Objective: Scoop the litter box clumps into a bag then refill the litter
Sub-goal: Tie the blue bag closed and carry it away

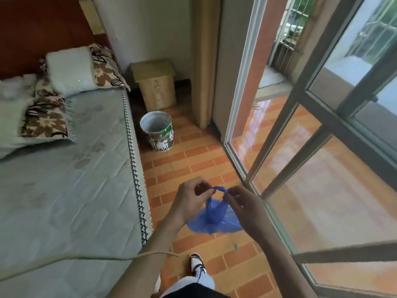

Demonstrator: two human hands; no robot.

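1. Between the bed (64,179) and the sliding glass door (322,147), I stand on an orange brick-pattern floor (193,155), my hands raised in front of me.
2. My left hand (191,201) pinches one end of the twisted top of a blue plastic bag (214,220), fingers curled around it.
3. My right hand (242,203) pinches the other end of that twisted top, fingertips closed on the plastic.
4. That bag hangs below both hands, above the floor, its lower part spread out wide and thin.
5. Ahead on the floor, beside the bed's edge, stands an open white bucket (158,131) with green markings.
6. Behind it, against the wall, sits a small wooden cabinet (155,82).
7. Pillows (68,69) lie at the head of the bed.
8. My shoe (197,263) shows below my arms.
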